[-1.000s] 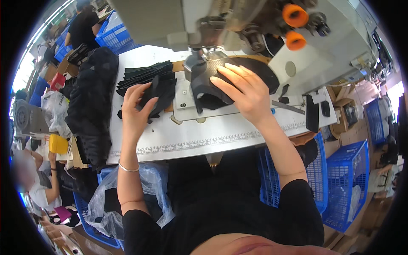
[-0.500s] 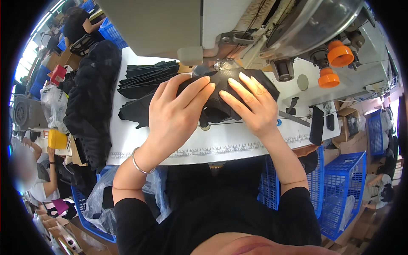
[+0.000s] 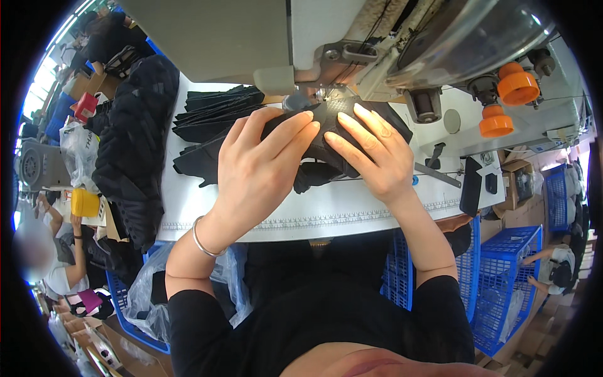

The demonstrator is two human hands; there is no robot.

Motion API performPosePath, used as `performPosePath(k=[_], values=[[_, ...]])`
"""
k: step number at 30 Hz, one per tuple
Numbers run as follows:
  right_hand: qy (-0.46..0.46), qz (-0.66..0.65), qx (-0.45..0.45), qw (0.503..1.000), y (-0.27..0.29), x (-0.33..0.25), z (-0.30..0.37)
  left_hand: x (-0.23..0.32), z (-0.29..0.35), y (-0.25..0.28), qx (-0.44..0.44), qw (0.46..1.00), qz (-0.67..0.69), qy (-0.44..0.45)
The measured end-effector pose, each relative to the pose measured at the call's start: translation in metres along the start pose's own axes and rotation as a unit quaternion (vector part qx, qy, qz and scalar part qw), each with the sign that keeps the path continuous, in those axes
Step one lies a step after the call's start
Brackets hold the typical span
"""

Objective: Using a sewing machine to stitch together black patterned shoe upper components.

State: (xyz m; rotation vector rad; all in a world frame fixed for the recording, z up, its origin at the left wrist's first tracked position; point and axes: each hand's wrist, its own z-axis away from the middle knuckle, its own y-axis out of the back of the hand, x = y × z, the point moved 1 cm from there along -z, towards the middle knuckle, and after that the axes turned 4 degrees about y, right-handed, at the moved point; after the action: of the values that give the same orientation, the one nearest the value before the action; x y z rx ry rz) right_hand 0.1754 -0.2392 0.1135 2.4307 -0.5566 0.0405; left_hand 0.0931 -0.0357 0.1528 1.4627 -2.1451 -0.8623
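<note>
Under the head of a sewing machine [image 3: 270, 78] lies a piece of black fabric [image 3: 336, 157], lit by the lamp near the needle area. My left hand [image 3: 259, 157] rests flat on its left part, fingers stretched forward and to the right. My right hand [image 3: 379, 157] lies on its right part with fingers extended and slightly spread. Both sets of fingertips are close to the needle, on either side of it; the needle point itself is hard to make out. A loose edge of the fabric hangs toward me between the hands. Left of it fans a stack of black cut pieces [image 3: 213, 113].
A heap of black fabric [image 3: 132, 151] borders the white table [image 3: 195, 201] on the left. Orange knobs [image 3: 518, 83] sit at the right, above a metal strip [image 3: 440, 176] and a black flat object [image 3: 470, 186]. Blue baskets [image 3: 502, 283] stand below. Other people work nearby.
Both hands keep almost the same place on the fabric. Its near edge between them has shifted, covering a pale round spot. A person at the far right now reaches toward a basket.
</note>
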Motion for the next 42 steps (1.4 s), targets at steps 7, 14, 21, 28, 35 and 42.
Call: performPosePath(k=[7, 14, 21, 28, 35, 42], values=[[-0.023, 0.009, 0.007, 1.0, -0.002, -0.001, -0.003, -0.005, -0.004, -0.004, 0.011, 1.0, 0.009, 0.005], [-0.014, 0.011, 0.007, 1.0, -0.003, 0.002, -0.003, -0.003, -0.005, -0.002, -0.002, 1.0, 0.011, 0.028], [-0.008, 0.013, 0.01, 1.0, -0.004, 0.002, -0.003, -0.004, -0.004, -0.003, 0.007, 0.999, 0.027, 0.03], [-0.003, 0.009, 0.013, 1.0, -0.004, 0.006, -0.002, -0.003, -0.001, -0.01, 0.029, 0.998, 0.032, 0.037], [-0.012, 0.018, 0.016, 1.0, -0.005, 0.012, -0.003, -0.005, -0.001, -0.021, 0.067, 0.997, 0.038, 0.033], [0.001, 0.012, 0.037, 0.999, -0.007, 0.011, 0.001, -0.001, 0.005, -0.021, 0.074, 0.996, 0.038, 0.036]])
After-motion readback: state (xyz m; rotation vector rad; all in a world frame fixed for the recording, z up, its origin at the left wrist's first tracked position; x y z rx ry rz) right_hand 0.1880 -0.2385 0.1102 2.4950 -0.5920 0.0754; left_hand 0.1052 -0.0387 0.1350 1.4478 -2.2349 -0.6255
